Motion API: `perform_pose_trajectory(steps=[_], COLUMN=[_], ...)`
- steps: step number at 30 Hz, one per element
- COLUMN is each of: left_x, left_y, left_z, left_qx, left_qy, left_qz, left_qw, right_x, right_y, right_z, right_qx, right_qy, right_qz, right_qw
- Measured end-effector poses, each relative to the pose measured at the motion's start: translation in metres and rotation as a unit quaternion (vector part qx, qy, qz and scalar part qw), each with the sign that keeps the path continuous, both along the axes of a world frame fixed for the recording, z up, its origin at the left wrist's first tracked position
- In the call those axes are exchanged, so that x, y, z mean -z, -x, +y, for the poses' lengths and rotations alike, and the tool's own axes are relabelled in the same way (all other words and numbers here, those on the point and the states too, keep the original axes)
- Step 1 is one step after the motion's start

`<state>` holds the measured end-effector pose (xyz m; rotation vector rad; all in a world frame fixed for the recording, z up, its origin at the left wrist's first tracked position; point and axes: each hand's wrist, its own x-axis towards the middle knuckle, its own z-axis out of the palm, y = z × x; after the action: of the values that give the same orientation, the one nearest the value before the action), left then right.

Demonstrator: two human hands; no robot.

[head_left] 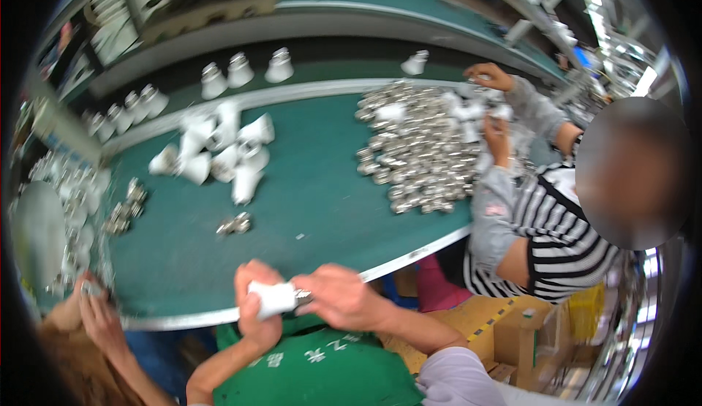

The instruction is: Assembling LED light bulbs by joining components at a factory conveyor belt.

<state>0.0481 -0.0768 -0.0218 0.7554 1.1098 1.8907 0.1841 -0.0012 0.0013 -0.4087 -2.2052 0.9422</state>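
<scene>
Nearest, at the front edge of the green table [314, 208], our left hand [256, 300] grips a white lamp housing [272, 298] while our right hand [340, 296] pinches a metal screw cap [302, 296] against its end, apparently to mate them. Beyond on the table: loose caps [235, 223], a housing cluster [219, 153], a large cap heap [413, 150] within a co-worker's hands [497, 139] reach.

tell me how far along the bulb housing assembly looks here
Done: white housings stand on the dark belt beyond, seemingly finished. In hand: the left hand grips a white housing while the right hand works a metal cap at its end. Left: loose white housings and a big heap of metal caps on the green table.
</scene>
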Motion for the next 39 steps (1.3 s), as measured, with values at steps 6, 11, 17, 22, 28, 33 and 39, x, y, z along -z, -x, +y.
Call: perform_pose_trajectory(steps=[6,11,17,22,28,33,39], left_x=[-0.002,0.008,0.03,0.038,0.044,0.042,0.043], left_y=[-0.011,-0.003,0.018,0.028,0.03,0.029,0.033], left_z=[0.0,0.02,0.017,0.007,0.003,0.005,0.012], left_qx=[-0.043,-0.054,-0.077,-0.06,-0.055,-0.028,-0.013], left_qy=[0.02,0.023,-0.01,0.03,-0.004,-0.016,-0.005], left_qz=[-0.02,-0.049,0.074,0.277,0.485,0.524,0.517], left_qw=[0.999,0.997,0.994,0.959,0.873,0.851,0.856], right_x=[0.022,0.012,0.002,-0.01,0.008,0.006,0.032], right_y=[0.004,0.013,0.033,0.033,0.08,0.125,0.131], right_z=[0.0,0.034,0.06,0.12,0.249,0.329,0.376], right_qx=[-0.004,-0.033,-0.039,0.106,0.249,0.339,0.364], right_qy=[0.06,0.117,0.155,0.112,-0.242,-0.242,-0.145], right_qz=[0.021,0.03,-0.007,-0.059,-0.056,-0.107,-0.195], right_qw=[0.998,0.992,0.987,0.986,0.936,0.903,0.899])
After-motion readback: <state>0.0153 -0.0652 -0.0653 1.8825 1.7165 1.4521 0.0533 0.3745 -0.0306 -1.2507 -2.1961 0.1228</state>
